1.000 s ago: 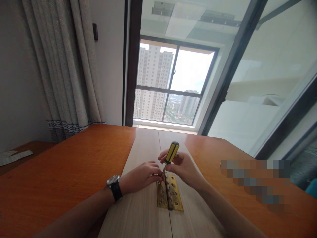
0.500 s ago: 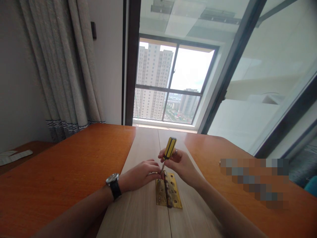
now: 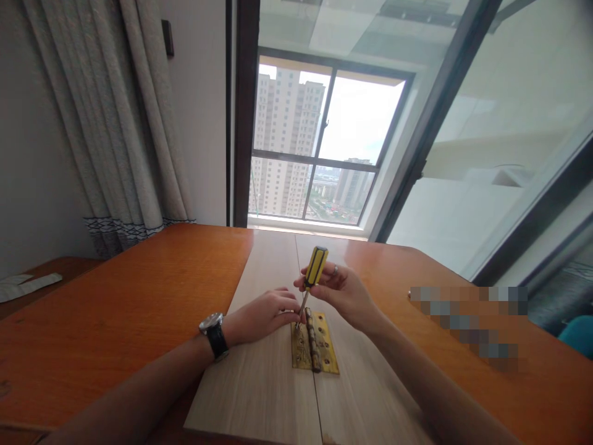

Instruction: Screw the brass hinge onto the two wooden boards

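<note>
A brass hinge (image 3: 315,343) lies across the seam between two pale wooden boards (image 3: 259,383). My right hand (image 3: 340,289) grips a yellow and black screwdriver (image 3: 316,267) by the lower part of its handle, the shaft slanting down to the hinge's upper left corner. My left hand (image 3: 273,314), with a watch on the wrist, rests on the left board, its fingertips pinched at the screwdriver's tip. A small screw seems to stand at that corner, under the fingers; whether they touch it or the shaft is hard to tell.
The boards lie on an orange wooden table (image 3: 185,284). On its right side is a pixelated patch hiding some items. A grey curtain (image 3: 111,123) hangs at the left, and a window (image 3: 319,142) stands beyond the table. White strips (image 3: 32,287) lie at the far left.
The whole view has shifted slightly, so the hinge and boards sit higher. My right hand's fingers have opened a little around the screwdriver handle. My left hand stays at the tip.
</note>
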